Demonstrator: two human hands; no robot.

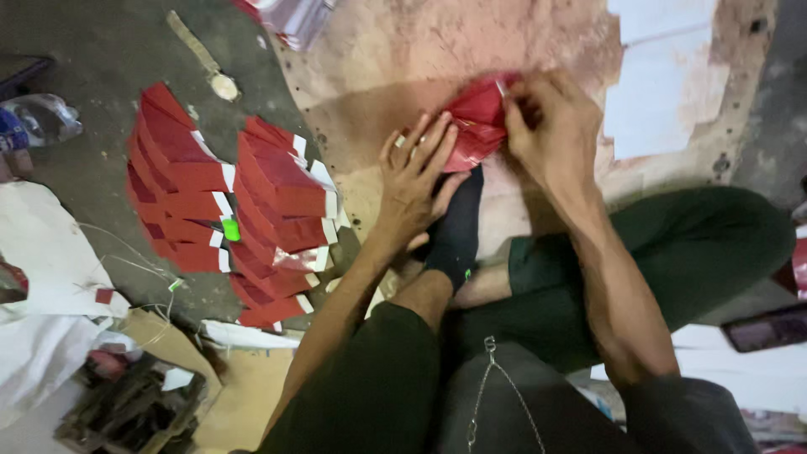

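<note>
Person seated on the floor, legs in dark green trousers [698,252] crossed, a foot in a black sock [458,231] pointing up toward the work; landmark is the worn pinkish board [420,50] lying on the floor in front of the legs; glossy red folded paper piece [475,126] sits on the board's near part, just above the sock's toe; left hand [412,185] lies flat with fingers spread, fingertips pressing on the red piece's left and lower edge, not gripping; right hand [546,126] is closed at the piece's right top corner, thumb and fingers pinched on the red paper there; hands are close, the piece between them; left of the board, on the dark concrete floor [101,59], two fanned rows of red folded paper pieces with white end flaps [227,210] overlap like shingles, well apart from the hands; small bright green tag [230,229] lies on those rows; flat wooden stick with a round end [202,55] lies just off the board's left edge, above the rows; white paper sheets [664,84] rest on the board's right part, near the right hand; crumpled white sacking [42,277] lies far left of the board; thin metal chain [487,387] hangs over the dark lap at bottom.
</note>
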